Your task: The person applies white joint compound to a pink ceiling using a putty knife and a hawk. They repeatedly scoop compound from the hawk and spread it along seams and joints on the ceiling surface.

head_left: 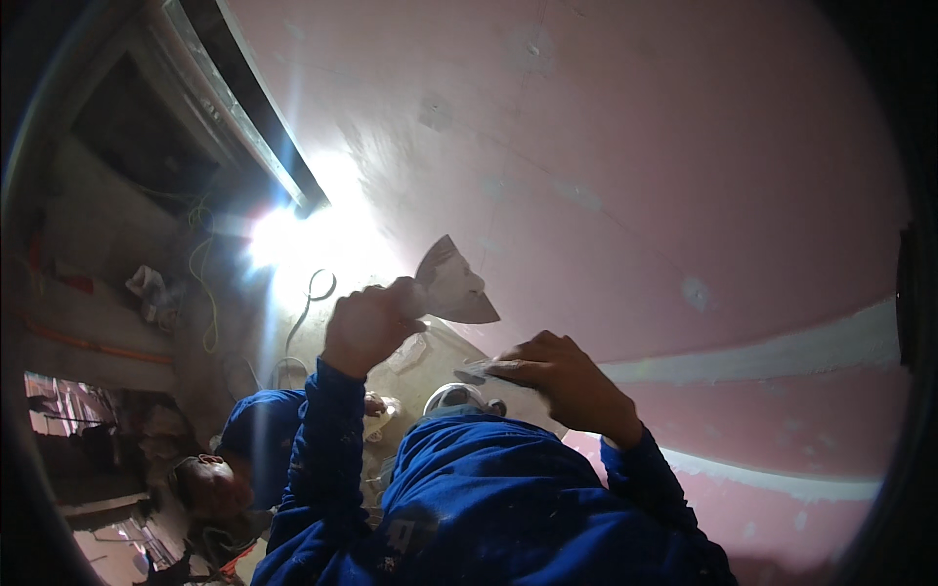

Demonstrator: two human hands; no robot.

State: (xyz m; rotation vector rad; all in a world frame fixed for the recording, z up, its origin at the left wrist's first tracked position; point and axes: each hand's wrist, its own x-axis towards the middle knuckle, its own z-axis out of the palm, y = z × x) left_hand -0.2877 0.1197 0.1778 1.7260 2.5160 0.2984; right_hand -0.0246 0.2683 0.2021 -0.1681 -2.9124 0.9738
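Note:
My left hand [363, 327] is closed round the handle of a wide putty knife [449, 278]. Its flared blade points up and to the right, with a lump of whitish compound on it. Lower and to the right, my right hand [576, 386] grips a second, narrower putty knife [472, 372]. That grey blade points left, below the wide one and apart from it; my fingers hide its handle. A large pinkish wall surface [625, 195] fills the right side, with pale filled spots and whitish bands across it.
A bright work light [278, 237] glares at the left, beside a dark upright gap. Another person [259, 439] in blue is close by at lower left. Below my hands sits a round white object [454, 397]. A yellow-green cable [205, 264] hangs farther left.

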